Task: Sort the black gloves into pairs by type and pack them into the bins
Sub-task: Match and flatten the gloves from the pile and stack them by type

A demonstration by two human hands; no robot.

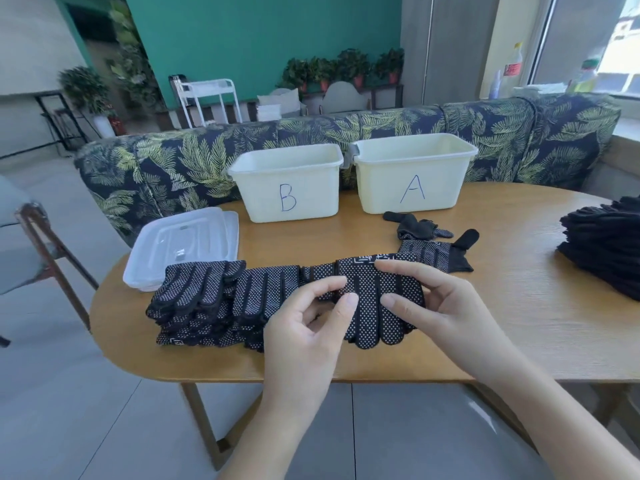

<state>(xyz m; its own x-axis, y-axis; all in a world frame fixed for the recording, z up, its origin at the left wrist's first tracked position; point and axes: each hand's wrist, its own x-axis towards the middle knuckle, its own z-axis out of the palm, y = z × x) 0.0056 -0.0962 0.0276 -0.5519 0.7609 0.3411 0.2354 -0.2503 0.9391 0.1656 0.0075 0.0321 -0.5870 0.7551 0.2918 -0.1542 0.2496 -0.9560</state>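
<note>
1. Head view, and both hands are on one dotted glove (377, 299) at the near middle of the worktop (519, 341): the left hand (311, 323) pinches its edge between thumb and forefinger, and the right hand (426, 299) has fingers curled over the cuff end with the thumb pressed on the palm.
2. That glove looks light, limp knit, and the grip dots should keep it from sliding. I'd say hold it by the cuff, since the fingers will flop.
3. Left of it lies a heap of dotted gloves (207, 303), touching the held one. A few loose gloves (429, 244) sit behind, and a stack of plain black gloves (602, 251) is far right.
4. Bin B (287, 183) and bin A (412, 171) stand side by side at the back edge, tops open. I can't see inside.
5. There's bare wood between gloves and bins, so room to lift. Mind the near edge, as the heap sits close to it, and the clear lids (180, 244) beside bin B.
</note>
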